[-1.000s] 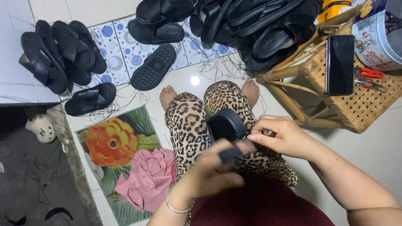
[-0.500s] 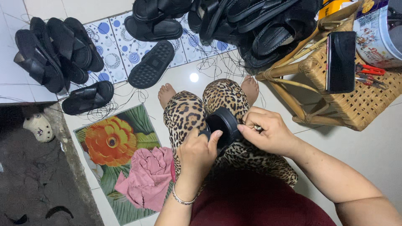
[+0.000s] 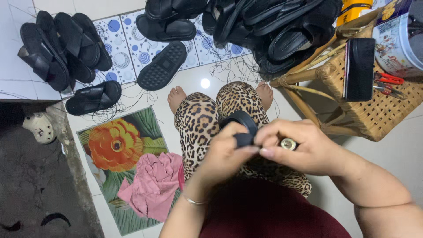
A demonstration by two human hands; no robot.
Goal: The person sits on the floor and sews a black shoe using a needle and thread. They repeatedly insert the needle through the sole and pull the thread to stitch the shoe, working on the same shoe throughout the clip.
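Both hands meet over the leopard-print lap [image 3: 198, 128], pinching a black curved sandal strap [image 3: 240, 123]. The left hand [image 3: 224, 154] grips its near end; the right hand [image 3: 304, 147] pinches beside it. The strap arches away toward the feet.

Tiled floor [image 3: 396, 163] with black sandals [image 3: 66, 48], floral mat [image 3: 119, 145], wicker stool [image 3: 374, 110]

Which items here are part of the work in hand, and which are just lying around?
In hand:
- left hand and right hand pinching a curved black rubber sandal strap
- small round metal piece in the right hand

Lying about:
- piles of black sandals
- upturned black sole
- pink cloth on flowered mat
- black phone, red scissors on wicker stool
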